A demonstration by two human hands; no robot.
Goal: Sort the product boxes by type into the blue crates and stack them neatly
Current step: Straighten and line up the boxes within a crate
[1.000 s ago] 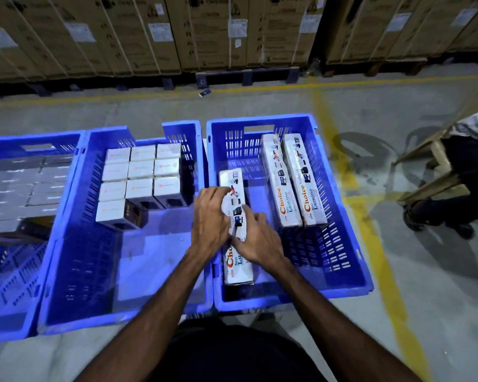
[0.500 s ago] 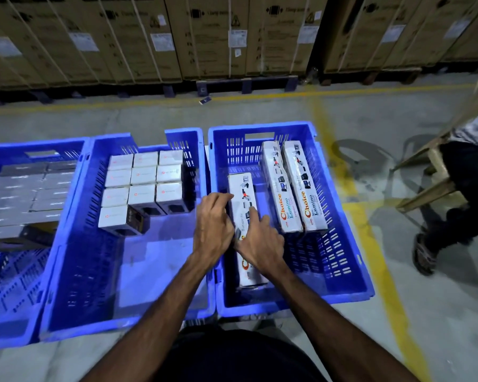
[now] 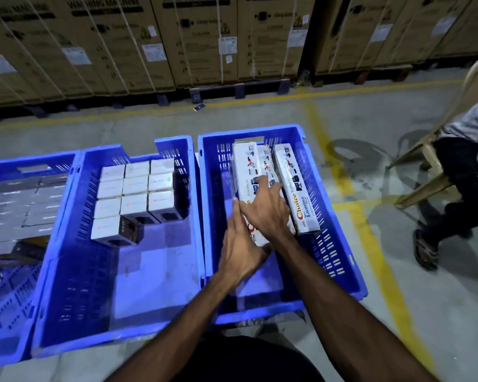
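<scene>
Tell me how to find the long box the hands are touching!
Look at the right blue crate, the one with long white boxes lying inside. Three sit side by side at its far end; the long box you want is the leftmost one. It alone has both hands on it, the left hand at its near end and the right hand flat on top, while the Choice box lies untouched.

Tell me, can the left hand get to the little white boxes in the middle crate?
Probably yes. The left hand is at the long box in the right crate, but the little white boxes lie uncovered in the open-topped middle crate next door.
</scene>
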